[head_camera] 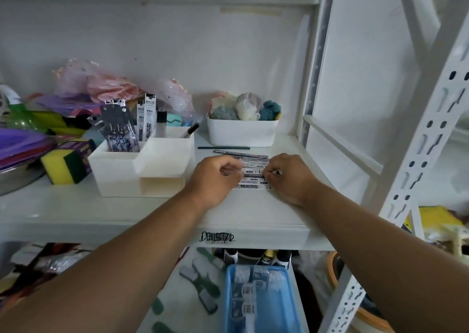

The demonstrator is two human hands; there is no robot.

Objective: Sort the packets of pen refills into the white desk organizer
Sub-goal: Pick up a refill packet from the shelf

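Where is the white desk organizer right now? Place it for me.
In the head view, the white desk organizer stands on the shelf, left of the left hand, with the yellow sponge on its far side.

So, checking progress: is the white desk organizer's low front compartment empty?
Seemingly empty: white desk organizer shows packets only in its taller back sections.

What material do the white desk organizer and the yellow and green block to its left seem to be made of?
White desk organizer: probably plastic, matte and slightly translucent, with thin smooth moulded walls. Yellow and green block: likely a foam sponge with a scouring layer, porous and dull.
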